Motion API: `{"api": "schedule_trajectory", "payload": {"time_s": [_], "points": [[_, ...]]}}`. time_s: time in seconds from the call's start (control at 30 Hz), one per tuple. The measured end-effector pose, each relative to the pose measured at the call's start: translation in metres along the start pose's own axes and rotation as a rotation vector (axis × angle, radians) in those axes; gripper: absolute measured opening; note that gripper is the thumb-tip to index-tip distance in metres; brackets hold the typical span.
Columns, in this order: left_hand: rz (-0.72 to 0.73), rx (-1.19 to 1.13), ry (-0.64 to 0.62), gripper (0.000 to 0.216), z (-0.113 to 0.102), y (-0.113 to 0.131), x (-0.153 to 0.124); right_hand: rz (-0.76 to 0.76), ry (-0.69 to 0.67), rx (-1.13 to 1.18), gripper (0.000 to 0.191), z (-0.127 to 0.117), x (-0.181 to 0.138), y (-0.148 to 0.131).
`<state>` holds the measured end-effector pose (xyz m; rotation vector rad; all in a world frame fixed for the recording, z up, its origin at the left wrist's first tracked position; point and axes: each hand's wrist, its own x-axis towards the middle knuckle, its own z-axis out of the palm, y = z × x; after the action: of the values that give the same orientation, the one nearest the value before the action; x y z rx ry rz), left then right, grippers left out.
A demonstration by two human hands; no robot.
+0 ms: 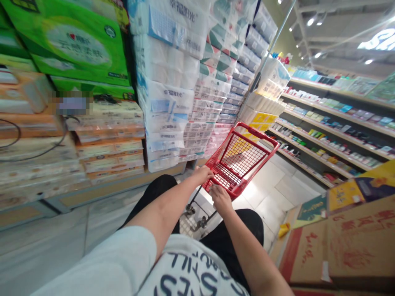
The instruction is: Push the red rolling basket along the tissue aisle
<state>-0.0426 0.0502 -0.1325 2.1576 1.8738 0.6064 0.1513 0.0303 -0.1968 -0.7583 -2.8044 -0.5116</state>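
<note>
A red shopping cart (258, 134) with mesh sides stands in front of me, tilted in my view. Its basket shows bare red mesh. My left hand (203, 174) is closed on the cart's near end, at the left. Beside it, my right hand (219, 195) also grips that near end, fingers curled over the edge. The exact bar under the fingers is mostly hidden by the hands. Below them, the cart's wheels (203, 222) rest on the tiled floor, between my knees.
Stacked white paper packs (168, 98) rise along the left, beside a large green tissue pack (80, 45) and orange-white packs (111, 154). Cardboard boxes (354, 246) stand close on the right. Stocked shelves (333, 119) line the far right; a metal pole (280, 28) leans across.
</note>
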Motion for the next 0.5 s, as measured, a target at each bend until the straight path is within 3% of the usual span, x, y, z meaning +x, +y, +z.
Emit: {"api": "schedule_trajectory", "payload": {"time_s": [0.17, 0.43, 0.5], "points": [[-0.008, -0.005, -0.004, 0.028, -0.001, 0.005, 0.003, 0.061, -0.133, -0.013, 0.026, 0.007, 0.003, -0.005], [0.002, -0.018, -0.013, 0.029, 0.003, 0.007, 0.015, 0.046, -0.213, 0.001, 0.026, 0.003, 0.021, -0.002], [0.003, -0.024, -0.012, 0.030, 0.004, 0.007, 0.015, 0.033, -0.179, -0.004, 0.027, 0.002, 0.026, -0.002]]}}
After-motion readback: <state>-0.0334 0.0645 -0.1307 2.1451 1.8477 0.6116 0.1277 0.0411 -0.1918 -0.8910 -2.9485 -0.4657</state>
